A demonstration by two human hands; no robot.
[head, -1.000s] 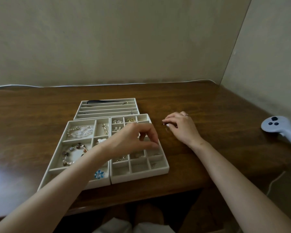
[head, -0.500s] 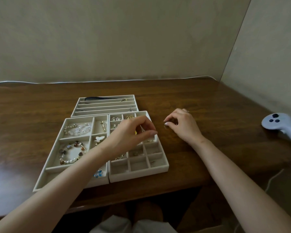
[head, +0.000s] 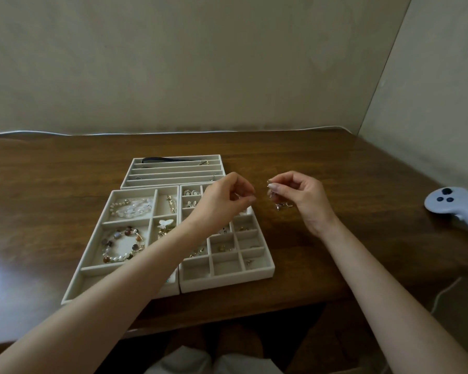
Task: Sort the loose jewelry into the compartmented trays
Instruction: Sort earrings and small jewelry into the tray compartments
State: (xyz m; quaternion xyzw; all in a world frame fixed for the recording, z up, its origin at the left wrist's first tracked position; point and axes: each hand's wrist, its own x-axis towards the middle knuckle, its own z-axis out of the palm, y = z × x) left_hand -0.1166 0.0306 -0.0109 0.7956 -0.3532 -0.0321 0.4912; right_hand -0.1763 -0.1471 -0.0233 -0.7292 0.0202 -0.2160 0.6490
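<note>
Right hand (head: 305,201): fingers pinching silver piece (head: 269,181) above surface (head: 335,163).
Left hand (head: 222,203): fingers curled over grid tray (head: 227,278), hold unclear.

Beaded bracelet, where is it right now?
Head view, left side: the beaded bracelet lies in the left tray's big middle compartment, beside the white butterfly piece.

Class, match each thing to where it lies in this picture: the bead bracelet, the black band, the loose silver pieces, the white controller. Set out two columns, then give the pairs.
Things
1. bead bracelet
2. black band
3. loose silver pieces
4. white controller

Places
A. far right of the table
B. back slot of the far tray
C. wide middle compartment of the near left tray
D. bare wood just right of the grid tray

Pairs: 1-C, 2-B, 3-D, 4-A
</note>
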